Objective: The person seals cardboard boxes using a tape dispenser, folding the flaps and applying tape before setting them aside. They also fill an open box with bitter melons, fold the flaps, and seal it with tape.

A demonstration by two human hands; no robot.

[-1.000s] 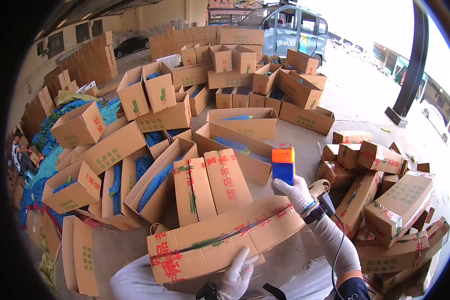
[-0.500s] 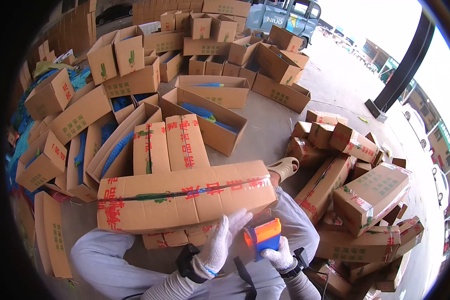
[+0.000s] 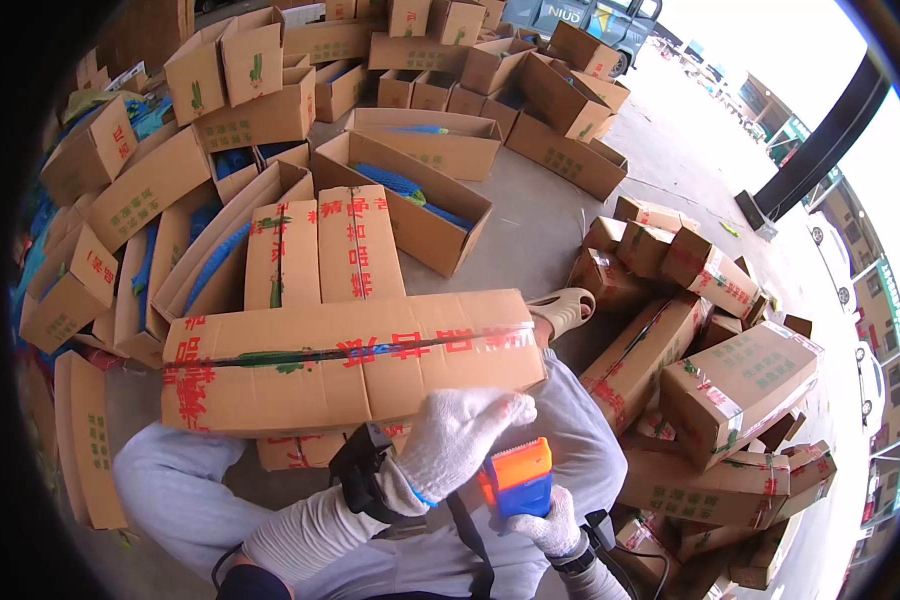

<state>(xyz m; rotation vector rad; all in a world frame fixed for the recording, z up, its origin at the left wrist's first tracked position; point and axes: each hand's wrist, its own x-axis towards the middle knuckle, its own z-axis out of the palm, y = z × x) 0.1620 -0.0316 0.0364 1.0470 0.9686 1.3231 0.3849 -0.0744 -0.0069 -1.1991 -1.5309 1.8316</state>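
Note:
A long cardboard carton [image 3: 270, 385] with red print and a taped lengthwise seam lies across my lap, over other cartons. Just in front of its lower right side is my left hand [image 3: 460, 430], in a white knit glove. Its fingers are drawn together and point right; whatever is between them is too small to make out. My right hand [image 3: 550, 525], also gloved, grips an orange and blue tape dispenser [image 3: 522, 480], its toothed edge facing up, below the left fingertips. Two printed cartons [image 3: 358, 245] stand beyond the long one.
Open cartons [image 3: 410, 215] holding blue-netted contents spread ahead and left. Taped cartons [image 3: 740, 385] are heaped at my right. A dark post [image 3: 820, 140] rises at the right, and a vehicle [image 3: 570, 20] is parked at the back.
My left hand has turned from upright with flat fingers to pointing right with fingers drawn together. The dispenser is still in my right hand, slightly lower. The whole view has shifted a little.

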